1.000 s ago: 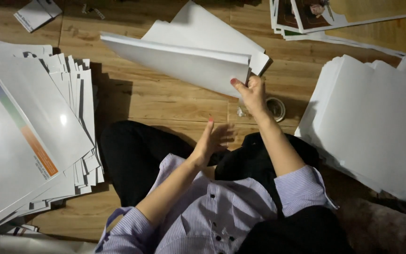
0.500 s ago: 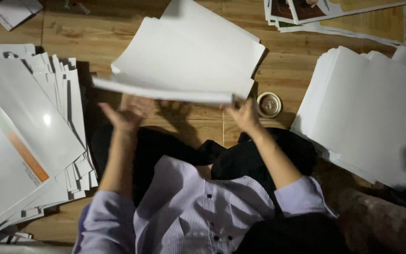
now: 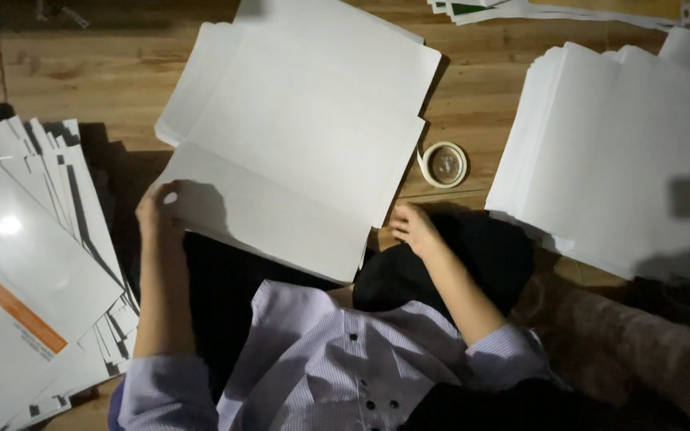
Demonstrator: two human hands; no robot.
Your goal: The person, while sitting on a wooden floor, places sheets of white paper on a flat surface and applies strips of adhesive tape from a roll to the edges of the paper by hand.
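Observation:
A large white sheet (image 3: 305,152) with a crease across it lies spread flat over my lap and the wooden floor (image 3: 473,104). My left hand (image 3: 157,211) grips its near left corner, thumb on top. At the sheet's near right edge my right hand (image 3: 413,227) holds on with curled fingers. More white sheets lie under it, their edges showing at its left and right sides. I sit in dark trousers and a striped shirt with the sleeves rolled up.
A roll of pale tape (image 3: 443,164) lies on the floor just right of the sheet. A thick stack of white sheets (image 3: 616,152) sits at the right. A fanned stack of glossy printed sheets (image 3: 33,263) fills the left. Printed sheets (image 3: 561,8) lie at the top right.
The sheet, held up nearly edge-on by my right hand, was taken by my left hand too and has come down flat. Both hands have dropped toward my lap.

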